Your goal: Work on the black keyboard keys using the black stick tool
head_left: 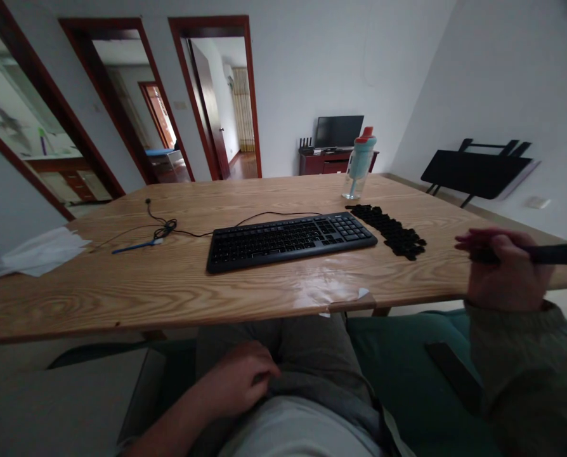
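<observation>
A black keyboard (pixel 290 240) lies across the middle of the wooden table (pixel 179 285), its cable trailing left. To its right lies a heap of loose black keycaps (pixel 392 230). My right hand (pixel 505 270) is raised at the table's right edge, fingers wrapped round a dark rod-like tool (pixel 557 254) that runs out of frame to the right. My left hand (pixel 240 377) rests on my lap below the table edge, fingers curled loosely against my clothing, nothing visible in them.
A teal water bottle (pixel 359 165) stands behind the keycaps. A blue pen (pixel 134 246) and coiled cable (pixel 164 227) lie left of the keyboard, white paper (pixel 40 252) at the far left. A folded black table (pixel 476 171) leans on the right wall.
</observation>
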The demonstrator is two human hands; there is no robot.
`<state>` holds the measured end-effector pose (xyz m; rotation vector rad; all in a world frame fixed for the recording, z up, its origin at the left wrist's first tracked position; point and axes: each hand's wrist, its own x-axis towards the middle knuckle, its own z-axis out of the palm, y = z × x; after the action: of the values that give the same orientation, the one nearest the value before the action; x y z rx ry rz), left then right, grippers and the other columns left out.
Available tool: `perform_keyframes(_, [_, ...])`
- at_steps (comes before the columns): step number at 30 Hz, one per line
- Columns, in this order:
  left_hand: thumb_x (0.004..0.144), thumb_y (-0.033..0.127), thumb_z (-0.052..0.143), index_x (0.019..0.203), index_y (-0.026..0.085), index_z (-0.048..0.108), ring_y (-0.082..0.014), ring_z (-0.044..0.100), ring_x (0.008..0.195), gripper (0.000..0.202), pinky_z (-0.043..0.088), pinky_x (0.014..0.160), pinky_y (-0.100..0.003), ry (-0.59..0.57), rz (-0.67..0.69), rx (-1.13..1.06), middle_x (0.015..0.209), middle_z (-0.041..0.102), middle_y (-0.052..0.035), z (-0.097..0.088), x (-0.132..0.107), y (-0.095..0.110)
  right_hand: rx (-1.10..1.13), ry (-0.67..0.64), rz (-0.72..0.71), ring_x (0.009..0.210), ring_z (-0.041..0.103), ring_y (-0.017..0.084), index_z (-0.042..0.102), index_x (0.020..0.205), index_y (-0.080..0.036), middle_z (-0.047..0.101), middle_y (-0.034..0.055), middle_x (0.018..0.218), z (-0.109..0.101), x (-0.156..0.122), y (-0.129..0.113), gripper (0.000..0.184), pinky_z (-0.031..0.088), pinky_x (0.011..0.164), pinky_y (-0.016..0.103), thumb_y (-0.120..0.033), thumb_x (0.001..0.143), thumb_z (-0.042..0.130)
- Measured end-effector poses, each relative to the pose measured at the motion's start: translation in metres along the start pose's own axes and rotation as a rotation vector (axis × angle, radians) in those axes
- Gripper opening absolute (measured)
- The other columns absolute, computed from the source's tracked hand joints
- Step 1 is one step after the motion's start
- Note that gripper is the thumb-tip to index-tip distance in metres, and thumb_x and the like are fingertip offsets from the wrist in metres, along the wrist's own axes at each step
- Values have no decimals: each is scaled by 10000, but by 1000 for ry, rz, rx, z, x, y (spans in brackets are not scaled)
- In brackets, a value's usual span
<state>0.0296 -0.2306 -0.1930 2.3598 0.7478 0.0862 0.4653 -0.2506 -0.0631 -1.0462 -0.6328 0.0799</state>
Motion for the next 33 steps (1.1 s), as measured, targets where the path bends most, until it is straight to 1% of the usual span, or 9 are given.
perform_keyframes(2, [772,263,535,972,293,754,-314,608,1070,298,427,926,-543,-9,-187,127,1030,694,-135,43,20,-37,133,-251,2,770,618,187,727,743,-291,663,19,815,15,-40,-10,215,511,827,355,-374,788,534])
perform_keyframes(4, [783,290,572,916,257,746,-349,599,1092,221,374,954,-613,-56,-190,226,1016,686,-157,69,37,-65,90,-452,97,777,624,201,754,796,-351,682,15,820,27,-70,-8,298,537,769,371,-478,850,490])
perform_keyframes(6, [783,311,604,932,252,736,-362,583,1123,208,364,951,-625,-102,-153,278,1034,678,-162,80,46,-78,-14,-643,229,785,639,221,762,848,-377,701,24,843,34,-86,1,333,552,670,370,-578,844,496])
perform_keyframes(9, [776,276,614,1022,252,719,-351,580,1131,269,386,945,-595,-191,-96,321,1090,668,-166,80,49,-73,-98,-808,404,772,650,233,756,949,-349,718,43,903,35,-87,16,395,561,582,362,-653,804,550])
perform_keyframes(16, [778,268,622,1128,226,689,-346,544,1190,359,373,1018,-562,-295,-125,430,1219,651,-136,70,54,-50,17,-826,479,825,675,290,759,900,-269,735,83,895,25,-74,14,477,567,645,410,-657,860,484])
perform_keyframes(22, [755,319,666,921,186,726,-328,593,1070,222,419,979,-522,-234,-116,453,996,708,-127,85,58,-60,48,-838,457,814,673,279,767,898,-290,730,78,875,24,-75,13,453,544,658,403,-611,902,448])
perform_keyframes(26, [745,312,673,899,190,716,-305,608,1051,201,424,978,-473,-167,-152,381,969,722,-102,92,55,-67,55,-814,395,770,654,272,766,859,-293,716,72,830,26,-77,11,464,525,647,404,-630,890,449])
perform_keyframes(30, [733,218,646,1156,207,649,-271,599,1128,423,417,1017,-419,-83,-196,243,1194,685,-87,89,50,-66,52,-809,394,747,646,271,762,836,-291,706,72,804,28,-79,8,479,513,629,403,-642,888,440])
perform_keyframes(33, [698,239,693,1260,216,591,-300,577,1183,571,402,1046,-445,-123,-186,240,1291,642,-102,83,51,-60,66,-812,392,754,644,273,763,840,-296,707,70,807,27,-78,10,472,512,636,404,-638,889,442])
